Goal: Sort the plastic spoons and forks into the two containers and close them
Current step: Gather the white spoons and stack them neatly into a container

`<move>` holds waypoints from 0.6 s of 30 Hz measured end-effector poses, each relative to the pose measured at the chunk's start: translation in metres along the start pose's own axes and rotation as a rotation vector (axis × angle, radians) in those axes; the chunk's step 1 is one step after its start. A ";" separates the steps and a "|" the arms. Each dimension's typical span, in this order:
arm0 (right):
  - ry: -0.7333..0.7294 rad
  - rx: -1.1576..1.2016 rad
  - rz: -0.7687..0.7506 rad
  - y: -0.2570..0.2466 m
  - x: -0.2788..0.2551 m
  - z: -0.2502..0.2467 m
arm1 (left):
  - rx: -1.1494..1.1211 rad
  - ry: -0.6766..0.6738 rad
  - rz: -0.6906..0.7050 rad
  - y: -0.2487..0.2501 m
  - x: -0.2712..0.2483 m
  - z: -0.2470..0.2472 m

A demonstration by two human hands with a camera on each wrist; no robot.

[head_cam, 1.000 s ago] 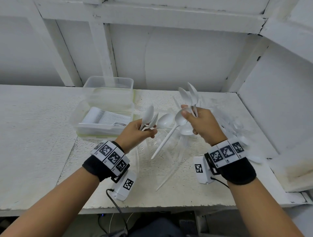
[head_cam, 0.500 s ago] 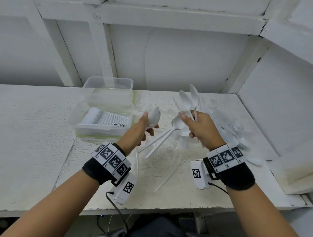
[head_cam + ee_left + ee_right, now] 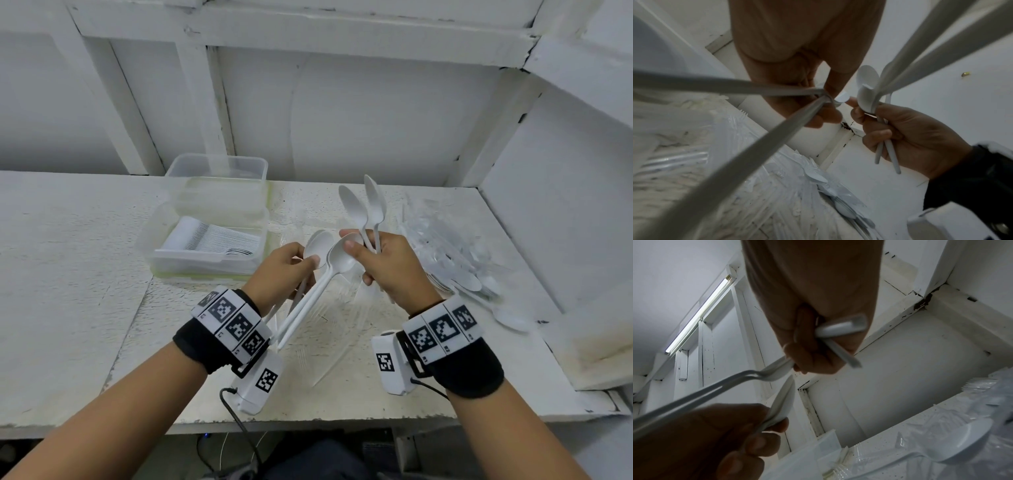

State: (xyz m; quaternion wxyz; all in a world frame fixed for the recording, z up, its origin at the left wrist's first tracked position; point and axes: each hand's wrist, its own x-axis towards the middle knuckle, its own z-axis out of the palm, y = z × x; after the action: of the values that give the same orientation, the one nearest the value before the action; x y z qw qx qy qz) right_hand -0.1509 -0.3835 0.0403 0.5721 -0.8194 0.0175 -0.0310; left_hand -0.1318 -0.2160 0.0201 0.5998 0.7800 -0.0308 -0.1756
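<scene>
My left hand (image 3: 306, 263) grips white plastic spoons (image 3: 318, 246) by their necks, bowls up, above the table's middle. Close beside it, my right hand (image 3: 354, 247) holds two spoons (image 3: 363, 209) upright in its fist, while its thumb and fingers pinch the bowls of two more spoons (image 3: 339, 257). Their handles slant down-left to my left wrist. The left wrist view shows my right hand (image 3: 865, 113) wrapped round two handles (image 3: 887, 151). A near clear container (image 3: 161, 255) holds stacked forks; behind it stands an empty one (image 3: 219, 164).
A heap of clear-wrapped spoons and forks (image 3: 455, 260) lies at the right, near the side wall (image 3: 565, 205). Clear forks (image 3: 308, 353) lie on the table (image 3: 68, 274) below my hands. The back wall rises right behind the containers.
My hands have come together. The pinched spoons swung left, so that their bowls now sit beside the left hand's spoons and their handles reach my left wrist.
</scene>
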 end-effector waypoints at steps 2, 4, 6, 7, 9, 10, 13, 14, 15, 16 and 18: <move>0.000 -0.002 -0.010 0.000 0.000 0.000 | 0.008 -0.007 -0.007 -0.001 0.000 0.002; -0.015 -0.037 -0.032 0.001 0.001 0.002 | 0.037 -0.023 -0.007 -0.001 0.000 0.006; -0.032 -0.092 -0.039 0.002 0.002 0.004 | 0.077 -0.039 0.009 -0.001 -0.001 0.008; -0.036 -0.112 -0.034 0.003 0.003 0.004 | 0.083 -0.046 0.018 -0.001 -0.002 0.008; -0.040 -0.133 -0.026 0.005 0.005 0.003 | 0.081 -0.056 0.030 0.001 -0.006 0.009; -0.041 -0.142 -0.026 0.006 0.006 0.003 | 0.074 -0.062 0.036 0.002 -0.008 0.009; -0.061 -0.161 -0.033 0.008 0.007 0.001 | 0.044 -0.085 0.032 0.003 -0.011 0.010; -0.069 -0.170 -0.038 0.009 0.007 0.001 | 0.031 -0.092 0.019 0.004 -0.011 0.010; -0.073 -0.180 -0.041 0.010 0.007 0.002 | 0.017 -0.098 0.003 0.003 -0.011 0.010; -0.073 -0.187 -0.039 0.011 0.007 0.003 | -0.001 -0.105 -0.014 0.002 -0.010 0.010; -0.065 -0.178 -0.037 0.012 0.007 0.004 | -0.048 -0.109 -0.043 0.001 -0.010 0.012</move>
State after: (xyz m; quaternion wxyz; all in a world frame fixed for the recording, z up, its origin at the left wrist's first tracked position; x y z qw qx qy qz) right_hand -0.1435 -0.3841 0.0277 0.4966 -0.8678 -0.0136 -0.0131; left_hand -0.1443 -0.2252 0.0211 0.6120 0.7551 -0.0426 -0.2313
